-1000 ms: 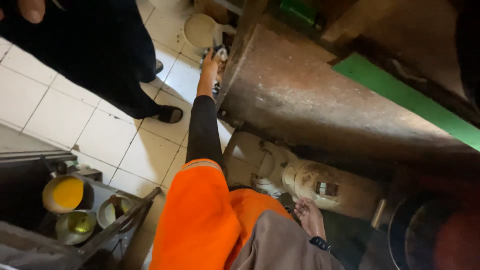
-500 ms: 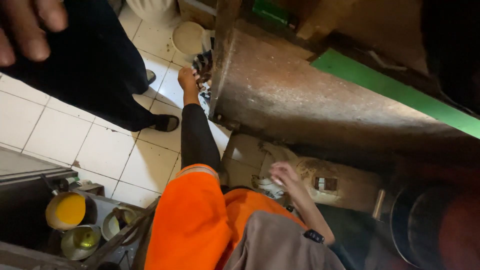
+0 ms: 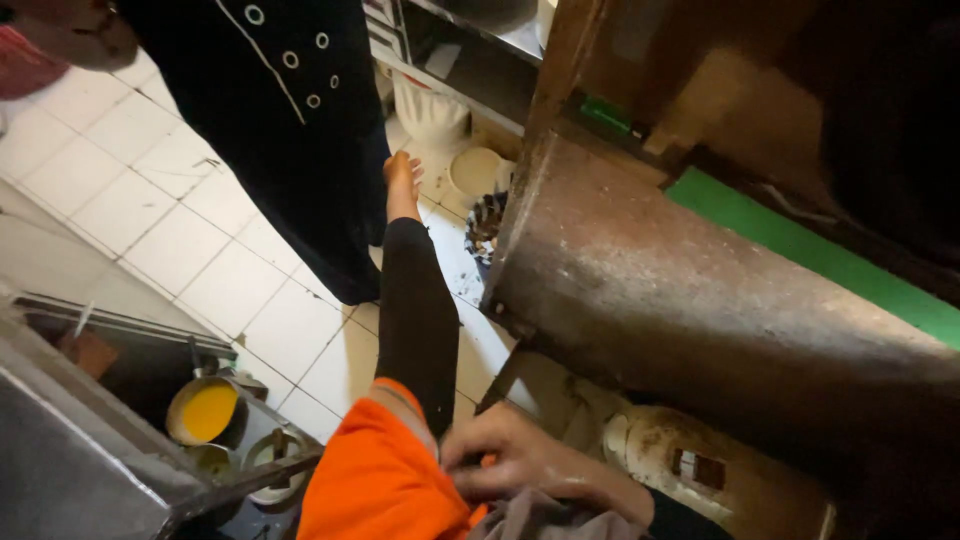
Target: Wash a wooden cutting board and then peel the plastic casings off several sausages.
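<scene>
At the lower edge of the head view, one hand (image 3: 520,462), likely the right, now rests on the orange cloth (image 3: 385,480) at the person's thigh, fingers pinching its fold; half a second ago it hung lower right, near the stained cylinder (image 3: 690,465). The left hand is out of view. A bystander's black apron (image 3: 290,120) has drawn nearer over the tiled floor (image 3: 200,240).

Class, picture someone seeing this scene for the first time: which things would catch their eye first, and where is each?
First the bright orange garment at the bottom centre, which one of the hands touches at its edge. Next, the big rusty brown metal counter side fills the right. At lower left, a pot of yellow liquid glows against the dark shelf; a bare foot rests on the white floor tiles.
</scene>
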